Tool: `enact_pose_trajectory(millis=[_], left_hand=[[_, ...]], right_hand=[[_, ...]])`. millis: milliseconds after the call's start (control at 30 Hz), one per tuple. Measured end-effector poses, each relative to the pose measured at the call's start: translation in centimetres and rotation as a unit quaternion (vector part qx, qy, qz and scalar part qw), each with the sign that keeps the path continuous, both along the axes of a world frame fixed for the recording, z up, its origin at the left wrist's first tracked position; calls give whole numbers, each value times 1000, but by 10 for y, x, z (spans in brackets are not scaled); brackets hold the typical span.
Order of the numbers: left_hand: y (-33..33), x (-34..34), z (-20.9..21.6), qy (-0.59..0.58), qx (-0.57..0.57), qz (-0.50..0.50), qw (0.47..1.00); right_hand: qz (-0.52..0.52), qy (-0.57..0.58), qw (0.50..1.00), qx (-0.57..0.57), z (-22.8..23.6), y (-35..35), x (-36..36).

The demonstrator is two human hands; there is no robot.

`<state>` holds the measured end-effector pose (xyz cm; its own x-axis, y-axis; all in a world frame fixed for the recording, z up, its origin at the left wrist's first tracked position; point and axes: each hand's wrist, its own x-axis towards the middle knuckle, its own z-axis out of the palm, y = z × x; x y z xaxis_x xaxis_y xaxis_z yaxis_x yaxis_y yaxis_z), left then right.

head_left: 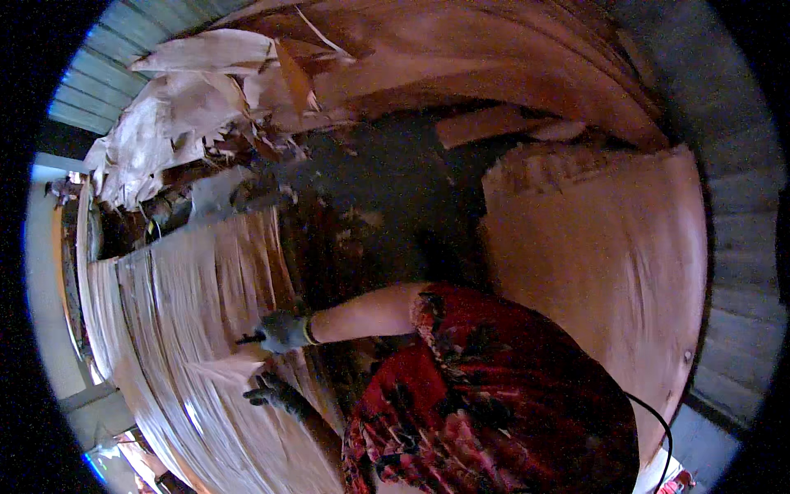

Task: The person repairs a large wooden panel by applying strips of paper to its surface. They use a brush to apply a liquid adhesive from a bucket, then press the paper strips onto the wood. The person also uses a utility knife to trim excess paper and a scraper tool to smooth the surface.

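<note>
Both my hands wear dark grey gloves and reach over a stack of thin wood veneer sheets (206, 272) on the left, with streaky, layered edges. My right hand (284, 331), the upper one, has its fingers stretched out over the stack. Just below it, my left hand (280, 393) has its fingers apart. Between the two lies a pale, pointed flap of veneer (234, 367); its tip ends close to the fingers of both hands. Whether either hand touches the flap is hard to make out.
A second veneer stack (592, 247) with a ragged far edge stands on the right. Torn, crumpled veneer (177, 107) is heaped at the far left. Large brown sheets (461, 58) curve across the far side. Dark floor (378, 181) with scraps lies between the stacks.
</note>
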<state>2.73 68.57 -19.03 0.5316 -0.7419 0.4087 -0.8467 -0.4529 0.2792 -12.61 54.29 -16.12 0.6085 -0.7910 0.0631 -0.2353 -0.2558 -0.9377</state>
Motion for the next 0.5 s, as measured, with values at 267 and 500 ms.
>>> enact_pose_trajectory(millis=[267, 500], left_hand=[[-65, -30, -2, -1, 26, 53, 998], [-129, -45, -14, -6, 43, 53, 998]], right_hand=[[167, -84, 982, 41, 35, -84, -96], [107, -123, 986, 36, 24, -149, -154]])
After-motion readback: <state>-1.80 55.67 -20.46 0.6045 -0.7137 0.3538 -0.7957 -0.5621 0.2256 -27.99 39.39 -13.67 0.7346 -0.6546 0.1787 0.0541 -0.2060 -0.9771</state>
